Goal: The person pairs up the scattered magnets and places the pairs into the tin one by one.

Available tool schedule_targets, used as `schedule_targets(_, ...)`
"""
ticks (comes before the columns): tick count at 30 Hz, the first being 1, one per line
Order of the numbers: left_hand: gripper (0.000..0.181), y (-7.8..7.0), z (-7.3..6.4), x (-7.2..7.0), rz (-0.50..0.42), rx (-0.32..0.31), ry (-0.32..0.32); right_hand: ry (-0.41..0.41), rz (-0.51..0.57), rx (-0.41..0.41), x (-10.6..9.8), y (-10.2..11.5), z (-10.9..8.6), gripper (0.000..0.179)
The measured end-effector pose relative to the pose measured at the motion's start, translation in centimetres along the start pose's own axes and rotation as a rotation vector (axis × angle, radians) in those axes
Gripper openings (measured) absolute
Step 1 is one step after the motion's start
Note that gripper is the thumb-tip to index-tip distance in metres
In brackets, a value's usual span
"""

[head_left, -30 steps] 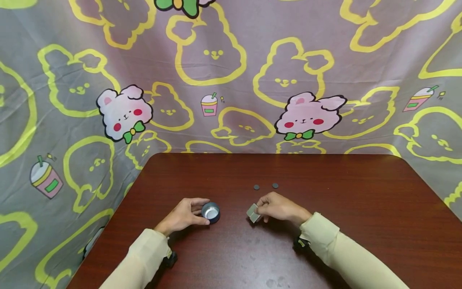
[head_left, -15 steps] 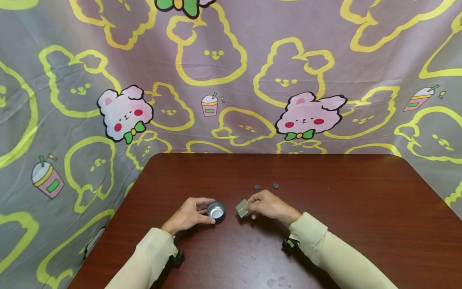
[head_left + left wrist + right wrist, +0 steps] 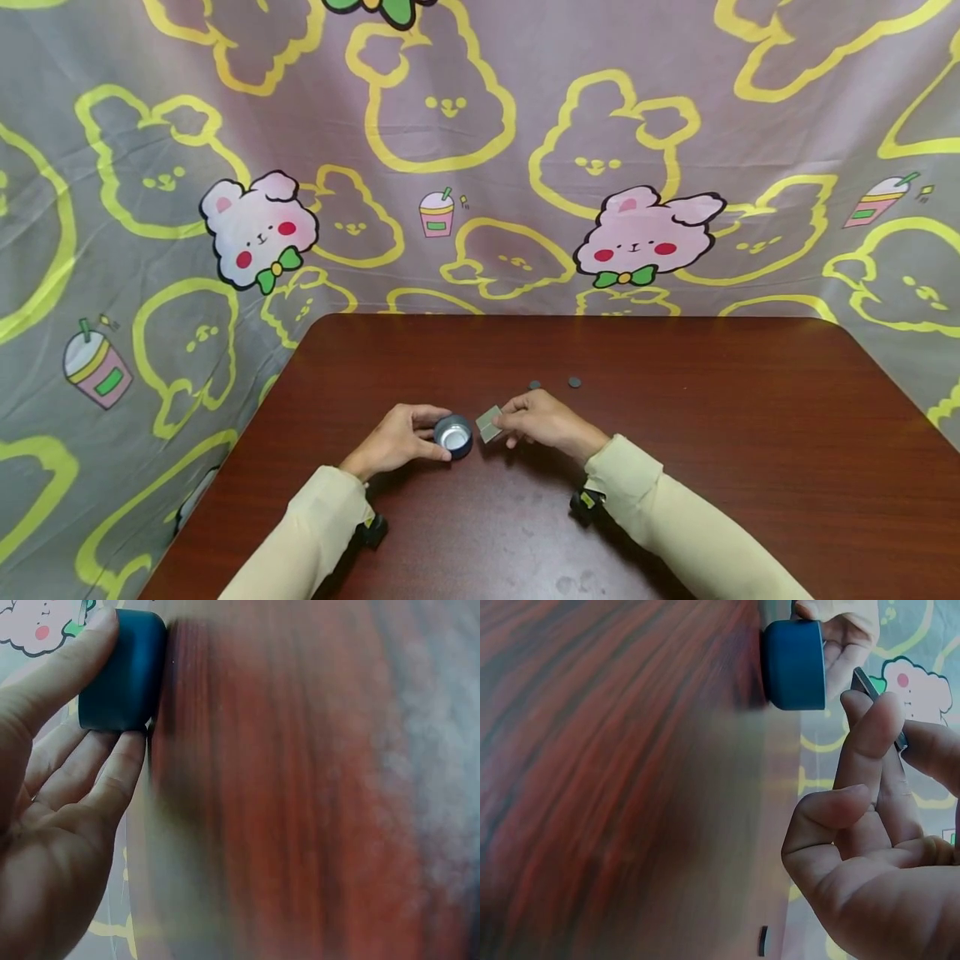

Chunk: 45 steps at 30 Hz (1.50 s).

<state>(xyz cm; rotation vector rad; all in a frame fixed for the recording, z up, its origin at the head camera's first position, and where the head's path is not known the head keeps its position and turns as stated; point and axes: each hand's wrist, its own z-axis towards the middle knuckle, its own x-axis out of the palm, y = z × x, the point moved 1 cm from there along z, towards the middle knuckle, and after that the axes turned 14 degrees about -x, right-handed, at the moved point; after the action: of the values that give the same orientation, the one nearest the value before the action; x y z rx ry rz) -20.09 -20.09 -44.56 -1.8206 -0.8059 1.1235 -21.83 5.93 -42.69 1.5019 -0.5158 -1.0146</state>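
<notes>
My left hand (image 3: 400,437) holds a small round dark-blue tin (image 3: 454,437) between thumb and fingers, upright on the table, its silvery inside facing up. From the left wrist view the tin's blue side (image 3: 131,671) shows against the thumb and fingertips. My right hand (image 3: 546,422) pinches a thin, flat grey-silver square (image 3: 488,425) with a line across it, just right of the tin and apart from it. In the right wrist view that square (image 3: 865,684) appears edge-on and tilted, near the tin's open rim. What lies inside the tin cannot be made out.
Two small dark discs (image 3: 574,382) lie on the brown wooden table (image 3: 712,450) beyond my right hand, one partly hidden by it. A patterned cloth (image 3: 480,192) hangs behind the table's far edge and along both sides.
My right hand has carried the flat square leftward, close to the tin. The left hand has shifted the tin a little to the right. Both discs have stayed in place.
</notes>
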Motion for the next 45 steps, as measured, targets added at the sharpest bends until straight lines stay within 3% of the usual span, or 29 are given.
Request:
schedule_targets(18,0.059,-0.3,0.0,0.0,-0.011,-0.039,-0.015,0.015,0.111,-0.022,2.2,0.4,1.8,0.019)
schedule_targets(39,0.058,-0.1,0.0,-0.2,-0.030,-0.058,0.010,0.039,0.073,-0.004,4.1,1.1,3.0,0.019)
schedule_targets(45,0.057,-0.1,0.0,-0.3,-0.010,-0.034,0.004,0.032,0.053,0.010,4.5,1.0,3.2,0.018)
